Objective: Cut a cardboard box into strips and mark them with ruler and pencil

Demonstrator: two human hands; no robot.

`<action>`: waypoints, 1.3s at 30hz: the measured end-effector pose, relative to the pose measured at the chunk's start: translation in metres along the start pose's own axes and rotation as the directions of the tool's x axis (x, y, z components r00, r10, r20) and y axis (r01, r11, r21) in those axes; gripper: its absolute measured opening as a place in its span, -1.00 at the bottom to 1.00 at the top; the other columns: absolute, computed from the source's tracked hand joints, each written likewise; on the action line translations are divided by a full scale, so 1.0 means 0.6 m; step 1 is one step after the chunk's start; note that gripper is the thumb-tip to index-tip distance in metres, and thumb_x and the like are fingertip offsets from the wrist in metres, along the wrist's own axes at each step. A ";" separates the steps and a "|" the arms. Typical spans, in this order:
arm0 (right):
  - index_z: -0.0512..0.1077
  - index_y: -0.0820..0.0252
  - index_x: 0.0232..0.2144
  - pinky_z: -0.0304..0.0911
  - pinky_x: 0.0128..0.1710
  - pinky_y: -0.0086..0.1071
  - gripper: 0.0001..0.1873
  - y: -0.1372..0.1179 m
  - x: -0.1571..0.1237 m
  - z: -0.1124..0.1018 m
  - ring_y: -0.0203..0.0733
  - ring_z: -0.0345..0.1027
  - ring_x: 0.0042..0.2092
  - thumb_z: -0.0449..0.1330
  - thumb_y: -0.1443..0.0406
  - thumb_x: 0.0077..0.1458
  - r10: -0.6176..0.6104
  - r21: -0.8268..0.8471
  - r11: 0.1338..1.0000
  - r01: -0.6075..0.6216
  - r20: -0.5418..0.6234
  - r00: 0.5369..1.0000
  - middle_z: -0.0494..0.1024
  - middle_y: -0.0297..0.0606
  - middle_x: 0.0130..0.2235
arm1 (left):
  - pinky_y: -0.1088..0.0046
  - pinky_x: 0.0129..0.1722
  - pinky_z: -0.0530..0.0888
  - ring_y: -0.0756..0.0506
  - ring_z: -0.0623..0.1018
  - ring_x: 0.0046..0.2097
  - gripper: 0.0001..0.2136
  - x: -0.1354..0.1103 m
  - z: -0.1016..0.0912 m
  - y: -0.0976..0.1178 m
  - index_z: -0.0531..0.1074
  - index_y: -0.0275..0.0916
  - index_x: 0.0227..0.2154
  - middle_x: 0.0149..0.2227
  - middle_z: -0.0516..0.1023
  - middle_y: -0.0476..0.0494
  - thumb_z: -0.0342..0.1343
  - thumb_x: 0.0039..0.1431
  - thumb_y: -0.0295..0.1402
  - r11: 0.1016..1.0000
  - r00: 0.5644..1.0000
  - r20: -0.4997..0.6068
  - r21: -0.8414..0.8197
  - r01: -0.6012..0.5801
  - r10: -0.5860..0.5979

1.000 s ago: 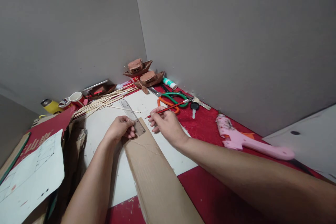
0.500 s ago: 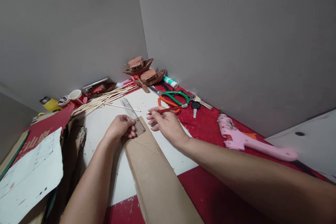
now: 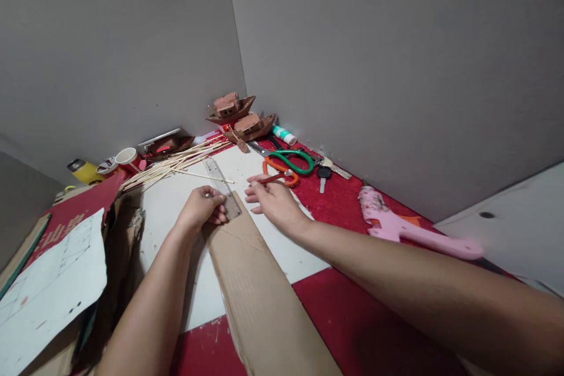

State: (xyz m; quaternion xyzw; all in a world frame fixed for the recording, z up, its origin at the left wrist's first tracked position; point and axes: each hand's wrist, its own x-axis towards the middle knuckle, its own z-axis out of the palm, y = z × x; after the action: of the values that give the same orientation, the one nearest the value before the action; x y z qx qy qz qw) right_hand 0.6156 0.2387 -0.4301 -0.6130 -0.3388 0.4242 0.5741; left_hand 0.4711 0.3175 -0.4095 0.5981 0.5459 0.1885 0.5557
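Observation:
My left hand (image 3: 206,207) is closed on the lower end of a clear ruler (image 3: 217,177), thumb on top. That end of the ruler lies over the far end of a long brown cardboard strip (image 3: 264,282), and the rest reaches past it over a white sheet (image 3: 207,299). To the right of the strip, my right hand (image 3: 275,200) pinches a red pencil (image 3: 275,177) between thumb and fingers, the other fingers stretched out. The pencil's tip is hidden by the fingers, and I cannot tell whether it touches anything.
Green-and-orange-handled scissors (image 3: 295,161) and keys (image 3: 324,178) lie beyond my right hand. A pink glue gun (image 3: 409,226) rests at the right. Thin wooden sticks (image 3: 171,165) and model boats (image 3: 249,124) are at the back. Layered cardboard and a drawn-on paper (image 3: 57,282) stand left.
The pencil has turned in my right hand, its back end now nearer the hand. The left hand still holds the ruler over the strip's far end. The view has shifted slightly.

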 end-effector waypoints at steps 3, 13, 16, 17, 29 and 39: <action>0.37 0.21 -0.18 0.35 -0.54 -0.56 -0.82 0.003 0.002 -0.001 -0.25 0.47 -0.28 -0.02 0.32 0.26 -0.031 -0.048 0.998 0.033 0.046 0.998 0.51 -0.18 -0.25 | 0.66 -0.69 0.34 0.04 0.46 -0.68 -0.85 0.003 -0.002 -0.001 0.26 -0.25 -0.44 -0.68 0.42 0.07 0.10 0.18 -0.52 1.000 1.000 0.016 -0.002 -0.001 0.002; 0.41 0.21 -0.27 0.31 -0.57 -0.56 -0.79 -0.007 -0.056 0.003 -0.22 0.50 -0.32 0.02 0.24 0.24 -0.005 -0.095 0.995 0.015 0.103 0.995 0.57 -0.13 -0.27 | 0.68 -0.72 0.28 0.07 0.41 -0.71 -0.86 -0.041 0.001 -0.009 0.28 -0.27 -0.43 -0.70 0.40 0.08 0.14 0.15 -0.52 0.999 0.998 0.026 -0.004 -0.052 0.052; 0.40 0.22 -0.25 0.30 -0.59 -0.58 -0.79 -0.007 -0.091 -0.005 -0.25 0.48 -0.37 0.02 0.24 0.24 -0.001 -0.098 0.995 0.015 0.134 0.991 0.56 -0.14 -0.30 | 0.67 -0.74 0.26 0.04 0.42 -0.71 -0.86 -0.064 0.005 -0.020 0.30 -0.28 -0.42 -0.69 0.41 0.05 0.19 0.12 -0.48 0.998 0.997 0.045 -0.021 -0.058 0.059; 0.39 0.23 -0.23 0.29 -0.61 -0.56 -0.78 -0.008 -0.100 -0.009 -0.26 0.47 -0.40 0.00 0.24 0.24 0.004 -0.092 0.996 0.009 0.147 0.989 0.56 -0.14 -0.29 | 0.67 -0.74 0.26 0.04 0.43 -0.71 -0.85 -0.070 0.006 -0.024 0.31 -0.28 -0.41 -0.69 0.42 0.05 0.21 0.10 -0.46 0.998 0.997 0.047 -0.026 -0.058 0.059; 0.37 0.25 -0.25 0.28 -0.56 -0.55 -0.81 -0.040 -0.060 0.004 -0.28 0.45 -0.38 -0.02 0.29 0.24 -0.045 0.167 0.985 0.035 0.055 0.997 0.51 -0.21 -0.34 | 0.67 -0.74 0.27 0.07 0.40 -0.72 -0.89 -0.065 0.001 -0.032 0.25 -0.25 -0.42 -0.68 0.40 0.09 0.05 0.17 -0.52 0.998 0.997 0.066 -0.045 -0.039 0.042; 0.37 0.23 -0.19 0.41 -0.19 -0.33 -0.81 -0.009 -0.045 -0.006 -0.18 0.48 -0.14 0.01 0.27 0.25 0.179 0.296 0.940 -0.169 -0.009 0.984 0.53 -0.09 -0.16 | 0.66 -0.78 0.18 0.08 0.33 -0.76 -0.83 -0.042 -0.017 -0.023 0.21 -0.21 -0.46 -0.72 0.35 0.11 -0.08 0.23 -0.55 0.997 0.992 0.127 -0.070 0.020 -0.011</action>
State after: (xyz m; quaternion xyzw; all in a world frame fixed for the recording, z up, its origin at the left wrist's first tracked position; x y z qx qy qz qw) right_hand 0.6083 0.2135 -0.4213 -0.5559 -0.2062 0.5079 0.6249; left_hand 0.4481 0.2975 -0.4084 0.5846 0.5072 0.1652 0.6114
